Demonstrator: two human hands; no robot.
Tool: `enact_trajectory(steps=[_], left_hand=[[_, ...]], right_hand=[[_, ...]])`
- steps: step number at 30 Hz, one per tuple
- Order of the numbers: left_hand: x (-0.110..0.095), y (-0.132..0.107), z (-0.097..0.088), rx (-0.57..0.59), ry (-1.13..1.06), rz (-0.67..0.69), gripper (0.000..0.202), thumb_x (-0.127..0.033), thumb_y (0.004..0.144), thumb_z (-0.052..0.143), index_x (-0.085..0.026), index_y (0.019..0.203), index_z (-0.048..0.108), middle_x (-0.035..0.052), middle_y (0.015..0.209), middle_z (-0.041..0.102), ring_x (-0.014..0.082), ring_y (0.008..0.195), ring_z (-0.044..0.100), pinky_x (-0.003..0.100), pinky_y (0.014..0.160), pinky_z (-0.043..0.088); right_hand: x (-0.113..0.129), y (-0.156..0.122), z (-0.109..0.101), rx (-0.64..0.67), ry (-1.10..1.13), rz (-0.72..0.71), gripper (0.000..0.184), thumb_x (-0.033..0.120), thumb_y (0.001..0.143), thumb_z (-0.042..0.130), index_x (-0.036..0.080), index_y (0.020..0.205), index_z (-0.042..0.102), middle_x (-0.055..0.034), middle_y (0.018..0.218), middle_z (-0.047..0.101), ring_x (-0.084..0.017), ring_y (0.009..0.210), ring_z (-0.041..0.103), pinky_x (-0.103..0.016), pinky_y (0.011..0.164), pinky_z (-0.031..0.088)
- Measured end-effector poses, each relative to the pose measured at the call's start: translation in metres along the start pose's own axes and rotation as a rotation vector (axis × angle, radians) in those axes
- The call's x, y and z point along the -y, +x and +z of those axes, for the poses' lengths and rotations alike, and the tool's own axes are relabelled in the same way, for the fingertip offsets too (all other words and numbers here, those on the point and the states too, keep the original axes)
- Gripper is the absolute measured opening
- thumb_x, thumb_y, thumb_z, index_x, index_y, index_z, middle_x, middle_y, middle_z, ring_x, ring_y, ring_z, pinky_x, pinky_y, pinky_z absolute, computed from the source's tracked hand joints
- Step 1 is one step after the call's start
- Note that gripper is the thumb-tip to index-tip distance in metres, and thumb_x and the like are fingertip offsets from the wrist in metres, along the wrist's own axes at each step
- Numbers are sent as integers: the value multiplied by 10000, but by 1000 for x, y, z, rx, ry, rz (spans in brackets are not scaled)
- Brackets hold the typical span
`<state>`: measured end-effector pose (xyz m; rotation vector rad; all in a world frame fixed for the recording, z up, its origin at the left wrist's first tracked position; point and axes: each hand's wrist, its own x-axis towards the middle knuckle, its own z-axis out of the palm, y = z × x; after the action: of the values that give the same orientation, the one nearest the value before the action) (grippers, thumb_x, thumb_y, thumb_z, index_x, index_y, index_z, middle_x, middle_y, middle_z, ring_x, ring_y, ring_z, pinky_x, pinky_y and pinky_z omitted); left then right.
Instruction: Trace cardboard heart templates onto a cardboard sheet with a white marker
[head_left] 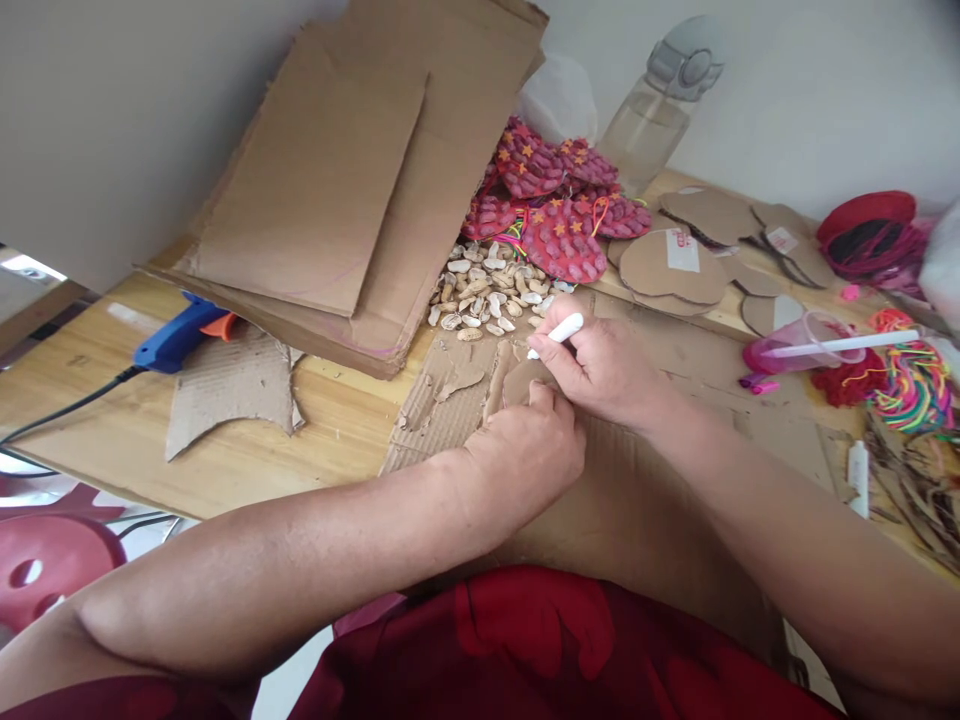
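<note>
In the middle of the head view my right hand (pixel 604 365) pinches a white marker (pixel 556 336), its lower end down by a small cardboard cut-out (pixel 517 383). My left hand (pixel 529 455) is closed with curled fingers at the near edge of that cut-out, holding it on a larger cardboard sheet (pixel 637 490). The fingers hide part of the cut-out and the marker's tip. Just beyond both hands lies a pile of peanut shells (pixel 487 285). Behind them are red decorated pieces (pixel 562 235) with orange stars.
Large cardboard sheets (pixel 315 170) lean at the back left, near a blue glue gun (pixel 176 335) and a curved cardboard scrap (pixel 232 390). At right are cardboard shapes (pixel 660 270), a pink-stained cup (pixel 806 343) and colourful cords (pixel 915 390). A water bottle (pixel 652 110) stands behind.
</note>
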<state>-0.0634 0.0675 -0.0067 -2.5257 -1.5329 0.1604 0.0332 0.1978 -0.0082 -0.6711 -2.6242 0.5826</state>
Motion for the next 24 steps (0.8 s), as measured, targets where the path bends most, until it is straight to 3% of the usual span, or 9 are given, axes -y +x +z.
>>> enact_trajectory(steps=[4,10,18,24], left_hand=[[-1,-1,1,-29,26,-2,352,-39,951,465,-23,1220,691,244,1160,722,319,1074,711,351,758,607],[0,-1,2,-61,17,-11,312,-46,949,466,-49,1113,732,200,1035,745,302,1005,725,331,702,604],[-2,-1,0,-28,34,-9,348,-26,941,458,-35,1174,716,230,1120,735,319,1049,721,328,703,599],[0,-3,-4,20,-8,6,346,-7,934,458,-21,1167,713,242,1133,731,271,959,730,296,671,569]], right_hand=[[1,2,2,31,48,-26,149,353,995,497,234,905,485,12,745,622,-146,616,546,-293,610,379],[0,-1,-8,39,-34,10,137,338,985,496,238,893,496,15,684,590,-160,582,524,-311,612,357],[5,6,-1,66,45,-13,145,332,981,513,235,880,477,37,659,543,-137,558,467,-297,595,335],[10,13,2,146,152,-89,158,309,983,509,227,852,477,24,736,555,-131,641,507,-285,634,372]])
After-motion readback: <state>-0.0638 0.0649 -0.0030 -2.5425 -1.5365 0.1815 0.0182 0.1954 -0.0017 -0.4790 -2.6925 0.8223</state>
